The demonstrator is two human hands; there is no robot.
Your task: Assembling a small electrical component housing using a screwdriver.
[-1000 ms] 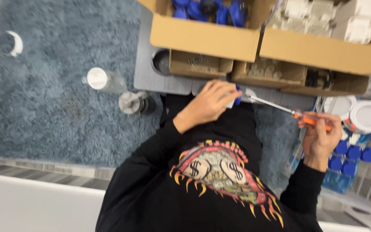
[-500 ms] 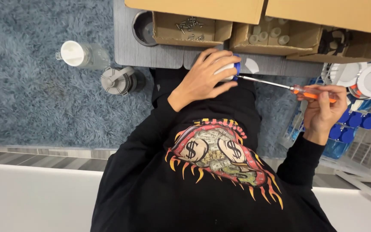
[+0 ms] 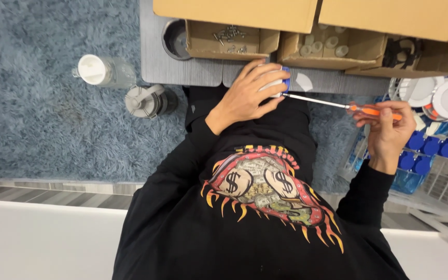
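While seated on the blue shag rug point(image 3: 42, 103), the person works low over the lap, so both hands meet just ahead of the knees. Left hand point(image 3: 252, 93) is cupped down over a small white-and-blue part point(image 3: 281, 83), fingers pressed around it; the clamp seems meant to stop the piece turning. Right hand point(image 3: 387, 129) pinches the orange handle of a screwdriver point(image 3: 338, 103) between thumb and fingertips, shaft running level toward the part, tip meeting its blue edge. A light fingertip hold like that suits spinning the tool rather than forcing it.

Supplies sit within arm's reach on the grey mat point(image 3: 182, 67): an open cardboard box of screws point(image 3: 226, 39) straight ahead, a second box of small white caps point(image 3: 327, 46) beside it, and a third box farther right with dark parts. Round white discs point(image 3: 442, 96) and blue caps point(image 3: 426, 148) lie by the right hand, near a white wire rack. A white-lidded bottle point(image 3: 102, 71) and a grey-lidded bottle point(image 3: 146, 100) lie on the rug to the left, apart from the work.
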